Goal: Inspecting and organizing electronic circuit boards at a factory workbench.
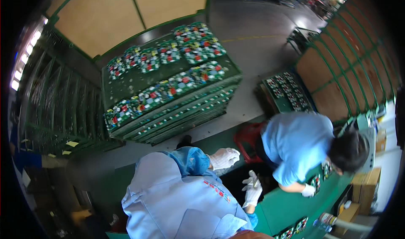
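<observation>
My left hand [224, 158], in a white glove with a blue sleeve cover, is raised in front of my light blue jacket [168, 192]. Its fingers are bent and drawn together; whatever they hold, if anything, is hidden. To its right and lower, my right hand [252, 191], also gloved in white, points its fingers upward with some apart. I see nothing clearly held in it. Both hands are in the air over a dark gap beside the green worktable [274, 209], apart from each other. Populated circuit boards [301, 225] lie on that table nearby.
A co-worker in a blue shirt [297, 142] leans over the table at right, a gloved hand [309, 191] at a circuit board [315, 182]. A red stool [248, 139] stands behind them. A stacked cart [139, 80] holds many boards; green racks [67, 99] stand left.
</observation>
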`<control>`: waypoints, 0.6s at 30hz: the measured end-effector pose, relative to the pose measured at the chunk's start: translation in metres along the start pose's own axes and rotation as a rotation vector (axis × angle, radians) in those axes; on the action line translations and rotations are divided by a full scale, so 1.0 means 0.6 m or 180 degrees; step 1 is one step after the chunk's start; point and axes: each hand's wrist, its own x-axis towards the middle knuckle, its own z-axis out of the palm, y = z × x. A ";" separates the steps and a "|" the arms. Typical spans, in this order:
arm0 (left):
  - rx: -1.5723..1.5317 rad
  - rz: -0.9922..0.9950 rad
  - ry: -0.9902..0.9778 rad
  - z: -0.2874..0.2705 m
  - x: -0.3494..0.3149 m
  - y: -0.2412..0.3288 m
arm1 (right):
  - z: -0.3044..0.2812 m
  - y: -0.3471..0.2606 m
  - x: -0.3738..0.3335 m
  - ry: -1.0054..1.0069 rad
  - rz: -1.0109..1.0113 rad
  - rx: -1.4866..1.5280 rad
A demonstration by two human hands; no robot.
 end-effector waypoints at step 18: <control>0.2333 -0.3019 0.3035 -0.485 -0.505 -0.334 | 0.721 -0.401 0.286 -0.2658 -0.3125 -0.3115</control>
